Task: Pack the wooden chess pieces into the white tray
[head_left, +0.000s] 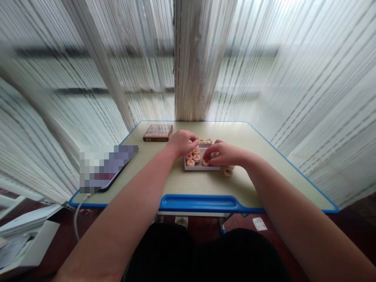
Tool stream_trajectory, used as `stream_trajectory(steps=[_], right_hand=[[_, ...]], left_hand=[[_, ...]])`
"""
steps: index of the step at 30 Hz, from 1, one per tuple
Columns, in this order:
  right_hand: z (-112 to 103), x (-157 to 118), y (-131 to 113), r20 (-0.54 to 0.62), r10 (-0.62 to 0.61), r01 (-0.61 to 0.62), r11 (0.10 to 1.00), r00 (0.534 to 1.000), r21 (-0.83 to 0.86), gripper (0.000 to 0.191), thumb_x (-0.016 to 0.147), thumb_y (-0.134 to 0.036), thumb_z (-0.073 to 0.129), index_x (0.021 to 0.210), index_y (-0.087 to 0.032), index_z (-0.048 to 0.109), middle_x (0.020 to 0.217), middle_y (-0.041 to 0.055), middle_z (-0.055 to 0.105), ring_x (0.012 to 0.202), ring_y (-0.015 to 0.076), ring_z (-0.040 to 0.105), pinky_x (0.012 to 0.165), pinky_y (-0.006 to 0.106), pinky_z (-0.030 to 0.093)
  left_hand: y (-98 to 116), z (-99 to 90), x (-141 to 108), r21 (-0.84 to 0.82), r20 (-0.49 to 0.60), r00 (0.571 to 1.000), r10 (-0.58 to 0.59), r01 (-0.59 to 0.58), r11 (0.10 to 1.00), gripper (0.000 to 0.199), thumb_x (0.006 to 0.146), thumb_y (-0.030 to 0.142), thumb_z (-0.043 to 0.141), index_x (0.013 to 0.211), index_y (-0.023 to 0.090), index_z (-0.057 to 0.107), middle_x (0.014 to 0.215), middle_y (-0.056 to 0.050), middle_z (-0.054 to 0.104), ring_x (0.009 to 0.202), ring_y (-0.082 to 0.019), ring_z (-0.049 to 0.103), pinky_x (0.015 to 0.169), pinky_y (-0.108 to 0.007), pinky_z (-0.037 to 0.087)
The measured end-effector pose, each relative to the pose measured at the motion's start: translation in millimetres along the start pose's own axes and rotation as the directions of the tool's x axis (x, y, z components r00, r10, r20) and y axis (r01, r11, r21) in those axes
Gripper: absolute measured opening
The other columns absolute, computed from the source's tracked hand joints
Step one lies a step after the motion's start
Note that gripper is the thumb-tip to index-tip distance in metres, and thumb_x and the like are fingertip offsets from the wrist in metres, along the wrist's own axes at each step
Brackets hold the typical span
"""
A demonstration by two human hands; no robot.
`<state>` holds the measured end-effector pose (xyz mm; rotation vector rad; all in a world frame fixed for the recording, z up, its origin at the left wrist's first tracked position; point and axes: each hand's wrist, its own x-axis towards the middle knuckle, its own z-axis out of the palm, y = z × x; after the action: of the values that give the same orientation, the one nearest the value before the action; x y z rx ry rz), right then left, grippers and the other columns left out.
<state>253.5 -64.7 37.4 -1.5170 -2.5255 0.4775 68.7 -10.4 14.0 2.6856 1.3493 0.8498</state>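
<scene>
A shallow white box (202,169) holding round, red-marked game pieces (196,158) sits on a table (282,172), pieces gathered toward its nine o'clock. The right hand (225,152), at three o'clock, pinches one piece (205,162) inside. The left hand (182,141) curls at ten o'clock; I cannot tell whether it grips anything. A loose disc (228,172) lies outside, at four o'clock.

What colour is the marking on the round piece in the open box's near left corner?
The marking on that piece is red, best seen in the head view.
</scene>
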Motion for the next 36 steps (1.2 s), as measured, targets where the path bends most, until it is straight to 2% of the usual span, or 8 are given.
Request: stream_trajectory(steps=[4, 8, 12, 18, 26, 36], right_hand=[[0.5, 0.4, 2.7, -0.013, 0.039, -0.039, 0.999, 0.999, -0.011, 0.029, 0.064, -0.016, 0.061, 0.087, -0.026, 0.073, 0.081, 0.005, 0.064, 0.093, 0.0231, 0.055, 0.079, 0.031, 0.046], [5.1, 2.5, 6.9, -0.037, -0.036, 0.035, 0.999, 0.999, -0.038, 0.02, 0.064, -0.018, 0.062, 0.078, -0.027, 0.074, 0.078, 0.0049, 0.067, 0.098, 0.0263, 0.05, 0.086, 0.036, 0.044], [6.6, 4.4, 7.4, -0.042, -0.086, 0.083, 0.994, 0.995, -0.065, 0.017, 0.067, -0.021, 0.061, 0.077, -0.027, 0.074, 0.081, 0.0027, 0.068, 0.095, 0.0247, 0.051, 0.09, 0.037, 0.042], [5.7, 5.0, 4.1, -0.038, -0.069, 0.066, 0.996, 0.997, -0.065, 0.014, 0.071, -0.032, 0.063, 0.078, -0.025, 0.073, 0.08, 0.0034, 0.069, 0.093, 0.0244, 0.053, 0.085, 0.036, 0.043], [7.5, 5.2, 1.7, -0.041, -0.075, 0.072, 0.995, 0.996, -0.076, 0.012, 0.072, -0.033, 0.063, 0.075, -0.025, 0.073, 0.079, 0.003, 0.068, 0.089, 0.0225, 0.054, 0.085, 0.037, 0.042], [7.9, 5.2, 2.2, -0.031, -0.091, 0.088, 0.993, 0.995, -0.078, 0.014, 0.069, -0.035, 0.066, 0.075, -0.024, 0.072, 0.082, 0.0036, 0.069, 0.092, 0.0244, 0.05, 0.086, 0.039, 0.04]], left_hand=[[-3.5, 1.3, -0.2, -0.007, -0.001, 0.999, -0.032, 0.032, 0.999, 0.028, 0.077, 0.033, 0.05, 0.073, 0.016, 0.071, 0.08, -0.008, 0.069, 0.078, -0.02, 0.06, 0.074, -0.03, 0.043], [-4.6, 2.0, 0.4, 0.002, 0.008, 1.0, -0.028, 0.028, 1.0, 0.028, 0.077, 0.033, 0.049, 0.073, 0.016, 0.071, 0.08, -0.008, 0.069, 0.078, -0.019, 0.059, 0.074, -0.029, 0.043], [-3.2, 1.4, 0.8, 0.028, 0.016, 1.0, -0.026, 0.025, 0.999, 0.029, 0.078, 0.034, 0.049, 0.073, 0.016, 0.071, 0.079, -0.007, 0.069, 0.078, -0.019, 0.059, 0.073, -0.029, 0.043], [-2.0, 0.4, 0.4, 0.039, 0.005, 1.0, -0.022, 0.022, 0.999, 0.029, 0.078, 0.033, 0.049, 0.072, 0.015, 0.071, 0.077, -0.008, 0.068, 0.075, -0.019, 0.059, 0.07, -0.028, 0.042], [-2.8, 0.5, 0.4, 0.035, 0.016, 0.999, -0.029, 0.029, 0.999, 0.03, 0.077, 0.034, 0.048, 0.072, 0.015, 0.071, 0.076, -0.008, 0.069, 0.074, -0.018, 0.059, 0.069, -0.028, 0.041], [-5.5, 2.1, 0.0, 0.039, 0.015, 0.999, -0.04, 0.039, 0.998, 0.032, 0.078, 0.034, 0.047, 0.074, 0.015, 0.072, 0.077, -0.008, 0.069, 0.074, -0.018, 0.059, 0.068, -0.028, 0.042]])
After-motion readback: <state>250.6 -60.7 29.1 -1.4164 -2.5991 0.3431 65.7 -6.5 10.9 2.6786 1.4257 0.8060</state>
